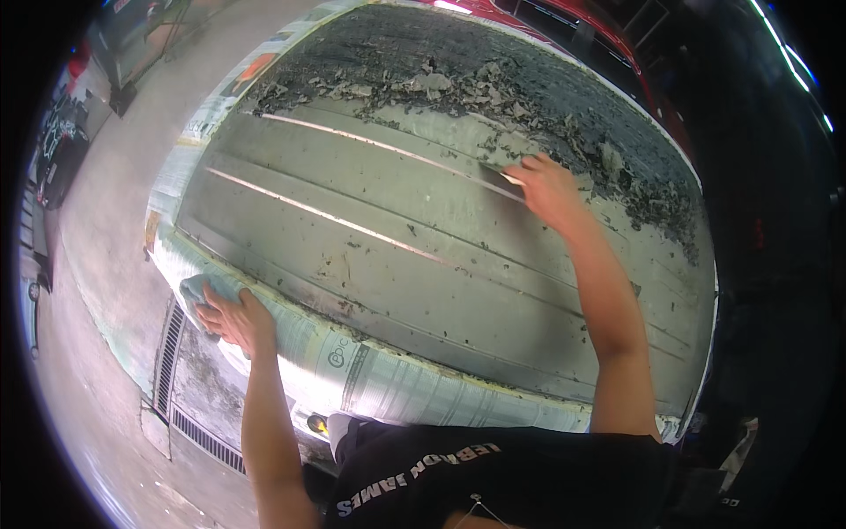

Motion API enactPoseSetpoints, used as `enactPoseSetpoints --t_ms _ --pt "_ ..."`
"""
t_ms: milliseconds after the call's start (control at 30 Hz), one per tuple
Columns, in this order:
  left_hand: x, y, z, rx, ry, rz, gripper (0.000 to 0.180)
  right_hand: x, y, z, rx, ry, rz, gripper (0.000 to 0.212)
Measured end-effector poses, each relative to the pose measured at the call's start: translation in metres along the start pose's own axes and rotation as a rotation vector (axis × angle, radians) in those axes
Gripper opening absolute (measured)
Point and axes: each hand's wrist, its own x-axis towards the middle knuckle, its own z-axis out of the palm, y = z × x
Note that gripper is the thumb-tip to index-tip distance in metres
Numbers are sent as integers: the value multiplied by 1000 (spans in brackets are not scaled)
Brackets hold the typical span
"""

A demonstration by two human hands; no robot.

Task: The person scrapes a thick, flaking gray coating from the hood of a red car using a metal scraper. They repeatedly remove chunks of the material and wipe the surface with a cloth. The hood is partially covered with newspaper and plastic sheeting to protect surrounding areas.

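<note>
A wide car roof panel [352,212] lies before me, its near part bare grey-green metal with raised ribs. My right hand [548,187] is closed round a flat scraper [499,173], whose blade meets the bare metal just short of the loosened paint. Curled dark paint flakes [520,110] lie heaped across the roof beyond the blade. At the roof's near left corner, my left hand [236,319] rests with its fingers spread, partly over a bunched grey-blue cloth [196,291]. Masking sheeting [308,353] wraps the panel's edge beneath that hand.
Dark, wrinkled coating [352,44] still covers the far part of the roof. Floor drain grates [207,439] lie at lower left. A red car [573,35] stands behind the far edge, and a motorcycle [62,145] is at far left.
</note>
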Motion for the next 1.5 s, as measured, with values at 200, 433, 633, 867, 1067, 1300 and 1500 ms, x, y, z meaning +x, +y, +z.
enactPoseSetpoints --t_ms 200,433,633,867,1067,1300,1500 --pt "-9 -3 5 30 22 -24 73 21 -5 -36 -1 72 -13 38" --pt "-5 2 2 -21 21 11 73 37 -33 -7 4 35 4 39" --pt "-5 1 -2 -10 10 -10 72 65 -43 -32 32 65 93 41" --pt "-6 2 -2 -20 17 -1 73 74 -67 -1 -23 31 63 32" --pt "-6 3 0 -31 8 -4 74 72 0 -61 148 314 412 19" --pt "-7 0 -5 -22 -3 7 72 2 68 -94 574 512 637 30" --pt "-4 1 4 20 -7 9 73 -73 119 -35 1123 339 826 24"
